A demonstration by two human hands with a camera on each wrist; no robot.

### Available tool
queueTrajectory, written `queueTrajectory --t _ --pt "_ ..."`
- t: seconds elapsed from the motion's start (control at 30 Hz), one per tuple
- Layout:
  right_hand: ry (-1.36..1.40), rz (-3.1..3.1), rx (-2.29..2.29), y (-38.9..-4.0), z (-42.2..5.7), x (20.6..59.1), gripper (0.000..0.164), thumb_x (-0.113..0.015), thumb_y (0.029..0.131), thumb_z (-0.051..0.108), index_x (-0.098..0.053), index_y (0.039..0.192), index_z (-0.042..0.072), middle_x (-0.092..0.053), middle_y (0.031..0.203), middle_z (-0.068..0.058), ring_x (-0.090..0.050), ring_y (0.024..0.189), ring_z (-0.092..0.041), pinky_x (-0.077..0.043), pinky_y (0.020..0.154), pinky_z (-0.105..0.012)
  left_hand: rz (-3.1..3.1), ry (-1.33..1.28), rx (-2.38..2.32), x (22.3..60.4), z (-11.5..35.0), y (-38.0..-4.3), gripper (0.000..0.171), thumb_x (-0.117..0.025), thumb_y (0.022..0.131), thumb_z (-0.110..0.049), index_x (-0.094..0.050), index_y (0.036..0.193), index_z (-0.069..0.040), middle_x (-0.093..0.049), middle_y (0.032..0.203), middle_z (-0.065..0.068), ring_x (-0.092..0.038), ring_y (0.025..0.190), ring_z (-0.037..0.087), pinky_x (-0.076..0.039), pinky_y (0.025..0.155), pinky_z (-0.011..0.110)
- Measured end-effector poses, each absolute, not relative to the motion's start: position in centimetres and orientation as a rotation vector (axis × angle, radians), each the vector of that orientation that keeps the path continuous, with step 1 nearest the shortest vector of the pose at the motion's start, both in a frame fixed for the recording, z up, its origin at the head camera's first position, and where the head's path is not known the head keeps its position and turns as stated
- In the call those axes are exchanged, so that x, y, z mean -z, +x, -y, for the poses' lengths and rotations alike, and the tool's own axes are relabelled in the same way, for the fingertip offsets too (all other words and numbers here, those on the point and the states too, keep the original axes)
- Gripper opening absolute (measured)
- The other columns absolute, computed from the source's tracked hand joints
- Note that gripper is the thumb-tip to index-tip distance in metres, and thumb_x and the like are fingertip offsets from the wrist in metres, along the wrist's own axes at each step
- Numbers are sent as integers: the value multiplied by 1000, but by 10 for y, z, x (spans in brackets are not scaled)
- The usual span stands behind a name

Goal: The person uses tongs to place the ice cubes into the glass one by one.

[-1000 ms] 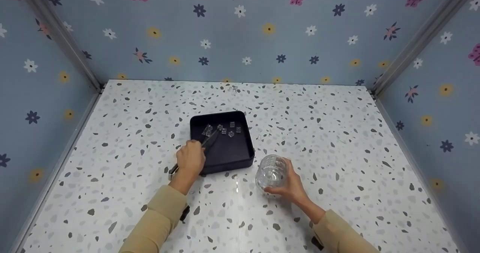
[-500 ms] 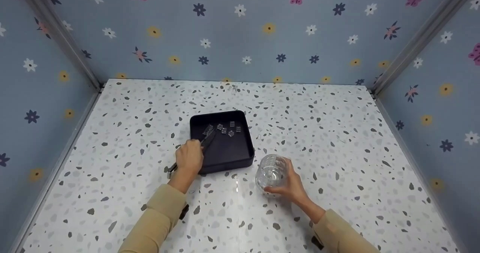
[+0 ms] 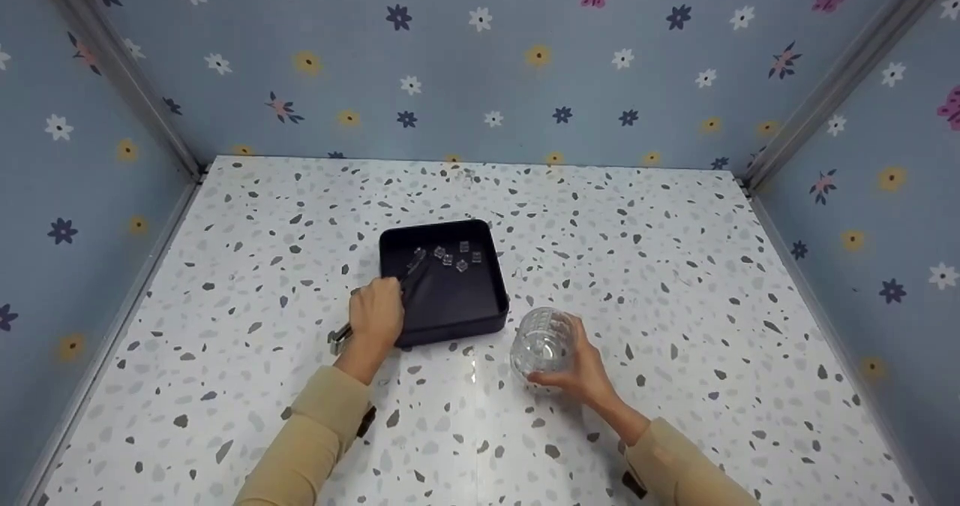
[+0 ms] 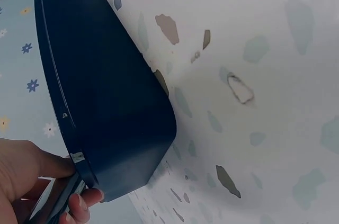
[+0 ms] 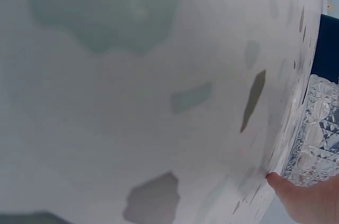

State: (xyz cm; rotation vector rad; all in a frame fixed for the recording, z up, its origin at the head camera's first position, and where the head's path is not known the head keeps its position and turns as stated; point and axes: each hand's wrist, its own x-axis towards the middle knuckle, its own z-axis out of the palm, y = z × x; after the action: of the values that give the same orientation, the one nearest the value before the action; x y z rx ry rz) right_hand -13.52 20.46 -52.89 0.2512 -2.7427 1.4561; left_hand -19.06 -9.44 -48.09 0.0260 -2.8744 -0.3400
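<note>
In the head view my left hand [image 3: 377, 314] grips a pair of dark metal tongs [image 3: 412, 269], reaching over the near left wall of a square black tray [image 3: 454, 303]. The tips of the tongs are among several small clear cubes [image 3: 462, 266] at the tray's far side; which cube they touch, I cannot tell. From the left wrist, thumb and fingers [image 4: 80, 208] show around the tongs [image 4: 59, 196], right at the tray's rim. My right hand [image 3: 581, 367] holds a clear patterned glass [image 3: 540, 341] by its side, right of the tray. Its cut surface [image 5: 320, 134] also shows in the right wrist view.
Everything stands on a white speckled tabletop [image 3: 637, 266]. Blue panels with flowers and butterflies [image 3: 480, 63] enclose it at the back, left and right, with grey posts [image 3: 832, 78] in the back corners.
My left hand and the tongs have shifted slightly left, and the tips have drawn back from the middle cubes toward the left ones. The right hand and glass stay in place.
</note>
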Motion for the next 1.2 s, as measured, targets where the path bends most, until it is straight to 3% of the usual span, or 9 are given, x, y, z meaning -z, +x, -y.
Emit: queueTrajectory --t 0.5,0.9,1.2 --pt "255 2741 -1438 -135 -203 528 98 -87 47 25 -33 127 10 -51 119 -15 -48 108 -32 -35 92 -45 2872 -29 315 481 102 -190 12 -54 77 2 -64 71 3 -59 66 18 -59 61 36 -45 51 44" --pt "263 2739 -1447 -136 -204 529 98 -87 47 25 -33 127 10 -50 120 -14 -48 108 -32 -35 92 -45 2815 -31 322 481 104 -186 15 -54 76 2 -61 63 3 -58 61 18 -58 56 36 -45 47 44" --pt "222 2742 -1460 -135 -204 529 100 -87 46 22 -32 128 9 -50 120 -15 -47 110 -32 -33 94 -45 2746 -27 378 474 99 -177 16 -60 79 -7 -61 68 5 -59 62 18 -57 55 36 -44 46 44"
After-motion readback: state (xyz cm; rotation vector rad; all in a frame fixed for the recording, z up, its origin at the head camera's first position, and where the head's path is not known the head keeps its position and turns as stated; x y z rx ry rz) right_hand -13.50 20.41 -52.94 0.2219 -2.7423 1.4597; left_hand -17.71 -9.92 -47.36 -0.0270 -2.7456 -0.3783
